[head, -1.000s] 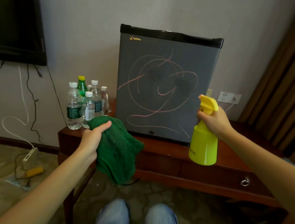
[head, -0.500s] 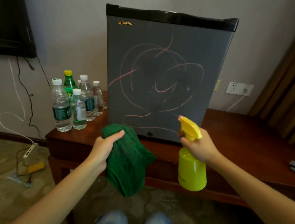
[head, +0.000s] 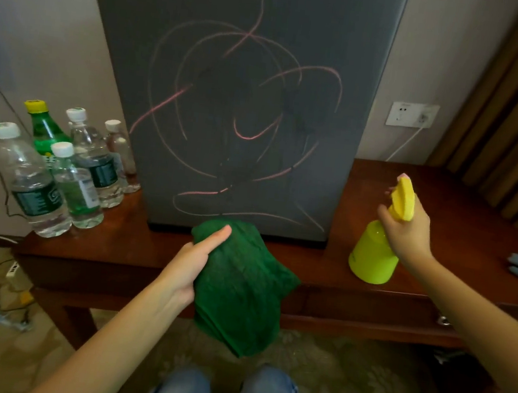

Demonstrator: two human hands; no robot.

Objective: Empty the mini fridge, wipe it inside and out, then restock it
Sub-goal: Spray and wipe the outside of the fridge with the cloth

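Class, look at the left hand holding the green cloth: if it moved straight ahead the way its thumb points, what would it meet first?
Most likely the scribbled dark grey door of the mini fridge, near its bottom edge. The left hand, gripping the green cloth, points up and forward at it; depth is unclear.

The grey fridge (head: 256,99) is showing pink and black scribbles. The cloth (head: 241,284) is showing dark green, the sprayer (head: 374,251) yellow-green, the desk (head: 136,240) reddish brown, one bottle (head: 45,133) green with a yellow cap.
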